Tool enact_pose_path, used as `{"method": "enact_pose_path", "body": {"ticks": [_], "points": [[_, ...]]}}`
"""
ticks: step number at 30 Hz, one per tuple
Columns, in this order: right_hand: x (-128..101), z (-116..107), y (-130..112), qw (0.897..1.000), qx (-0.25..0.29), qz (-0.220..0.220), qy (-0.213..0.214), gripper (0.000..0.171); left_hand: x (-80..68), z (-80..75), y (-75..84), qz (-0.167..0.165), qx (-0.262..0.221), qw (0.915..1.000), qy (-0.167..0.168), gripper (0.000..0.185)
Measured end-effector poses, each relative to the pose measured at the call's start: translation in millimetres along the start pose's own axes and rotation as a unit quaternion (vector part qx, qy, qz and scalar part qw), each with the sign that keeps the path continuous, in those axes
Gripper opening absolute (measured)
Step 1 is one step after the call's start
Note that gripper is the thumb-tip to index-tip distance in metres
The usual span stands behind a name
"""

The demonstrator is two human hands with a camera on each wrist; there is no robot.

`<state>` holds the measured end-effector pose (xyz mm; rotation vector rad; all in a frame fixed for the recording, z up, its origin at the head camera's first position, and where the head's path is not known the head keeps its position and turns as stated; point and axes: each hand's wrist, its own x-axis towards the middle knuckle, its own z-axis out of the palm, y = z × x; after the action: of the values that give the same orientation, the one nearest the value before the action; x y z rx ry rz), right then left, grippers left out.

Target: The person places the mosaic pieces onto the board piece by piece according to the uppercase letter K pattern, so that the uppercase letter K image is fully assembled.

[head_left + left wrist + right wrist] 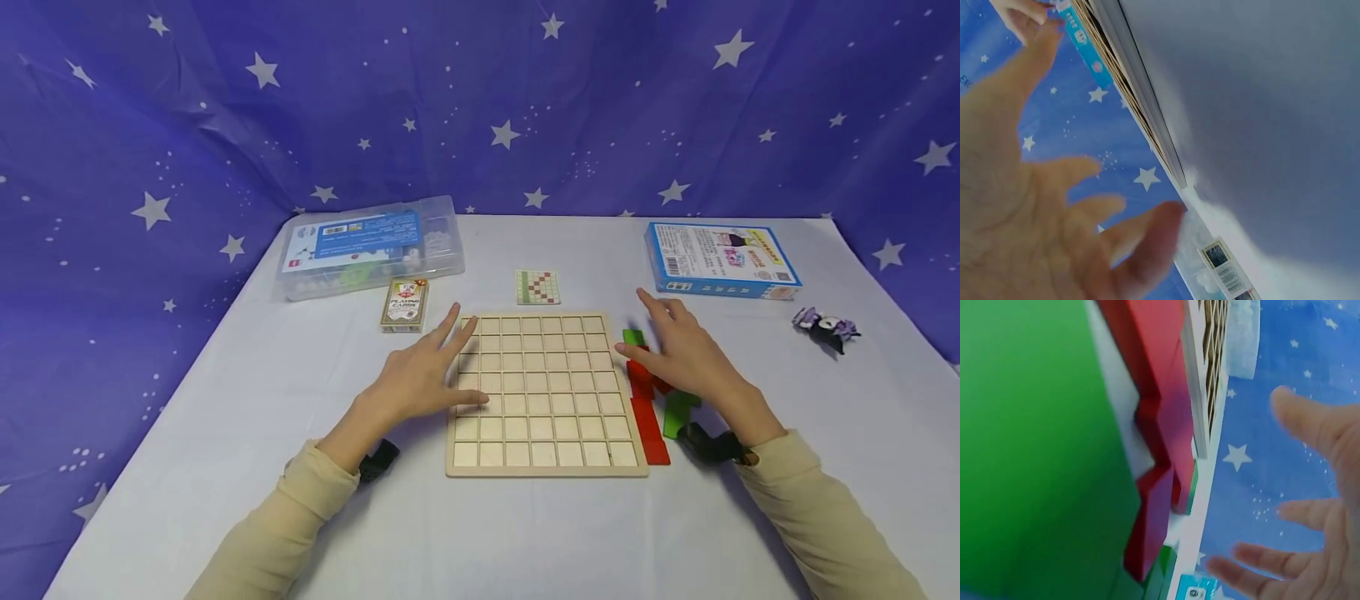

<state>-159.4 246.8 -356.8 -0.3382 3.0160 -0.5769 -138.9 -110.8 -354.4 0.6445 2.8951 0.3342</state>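
A wooden grid board (pixel 545 472) with square cells lies flat on the table. My left hand (pixel 420 375) spreads over its left edge, thumb above the cells, and grips nothing. In the left wrist view the fingers of that left hand (pixel 1054 206) are apart. My right hand (pixel 686 350) is extended over the board's right side with nothing held. Beneath and beside it lie flat red pieces (pixel 649 431) and green pieces (pixel 677 412), partly covered by the hand. Large in the right wrist view are a green piece (pixel 1035 450) and red pieces (pixel 1169 406).
A small pattern card (pixel 537 287) lies behind the board. Back left are a clear plastic case (pixel 375 246) and a playing card box (pixel 405 306). A blue-edged box (pixel 723 258) and a purple and black hair clip (pixel 827 330) sit to the right.
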Motion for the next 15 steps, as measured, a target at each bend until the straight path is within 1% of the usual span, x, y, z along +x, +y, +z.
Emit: {"method": "enact_pose_path", "body": {"ticks": [2, 4, 6, 7, 9, 11, 15], "points": [[3, 0, 4, 1.0, 0.005, 0.002, -0.018, 0.081, 1.5, -0.8, -4.6, 0.009, -0.005, 0.9984, -0.055, 0.117], [7, 0, 8, 0.999, 0.005, 0.004, -0.035, 0.071, 2.8, -1.4, -9.1, 0.019, -0.012, 0.9944, -0.103, 0.126], [11, 1, 12, 0.999, 0.004, 0.002, -0.047, 0.063, 4.1, -1.9, -13.4, 0.027, -0.011, 0.99, -0.138, 0.133], [13, 1, 14, 0.999, 0.003, -0.001, -0.052, 0.059, 4.6, -2.1, -15.2, 0.032, -0.01, 0.9881, -0.15, 0.136], [16, 1, 16, 0.998, 0.003, -0.005, -0.058, 0.051, 5.7, -2.3, -18.0, 0.044, -0.013, 0.9857, -0.162, 0.14], [18, 1, 17, 0.998, 0.008, -0.007, -0.062, 0.044, 6.7, -1.9, -19.9, 0.053, -0.014, 0.9844, -0.167, 0.142], [20, -2, 16, 0.998, 0.026, -0.001, -0.062, 0.03, 9.6, 0.0, -21.5, 0.069, -0.017, 0.9839, -0.164, 0.145]]}}
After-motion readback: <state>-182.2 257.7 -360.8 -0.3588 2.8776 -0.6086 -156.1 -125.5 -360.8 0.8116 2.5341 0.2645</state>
